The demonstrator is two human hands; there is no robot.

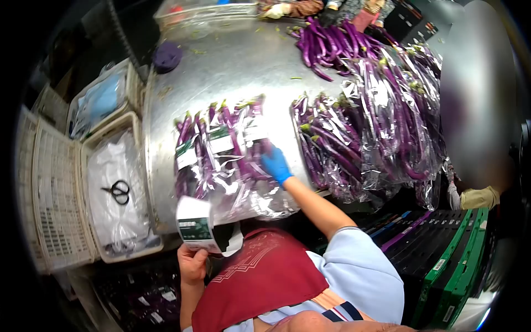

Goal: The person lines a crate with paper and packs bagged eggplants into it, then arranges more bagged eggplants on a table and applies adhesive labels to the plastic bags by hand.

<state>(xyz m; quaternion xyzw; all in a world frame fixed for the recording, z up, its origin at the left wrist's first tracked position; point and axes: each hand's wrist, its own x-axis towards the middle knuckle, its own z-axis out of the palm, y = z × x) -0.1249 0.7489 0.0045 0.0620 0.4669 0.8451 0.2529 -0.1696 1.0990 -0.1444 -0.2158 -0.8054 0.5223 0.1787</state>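
My left hand (192, 264), bare, is closed on a strip of green and white labels (196, 226) at the table's front edge. My right hand (275, 164), in a blue glove, lies at the right side of a bagged bunch of eggplants (251, 138); its fingertips are blurred, so its grip is unclear. Left of that bunch are more bagged eggplants (200, 160), side by side, stems pointing away from me. Two of the bags show white and green labels (221, 143). Clear plastic of the bags spreads toward the table's front edge.
Bagged eggplants (381, 110) are heaped on the right, with loose ones (326, 44) behind. Scissors (119, 192) lie in a bin (88, 182) on the left. A purple round object (167, 56) sits at the back left. Co-workers' hands (276, 11) show at the far edge. Crates (437, 265) stand lower right.
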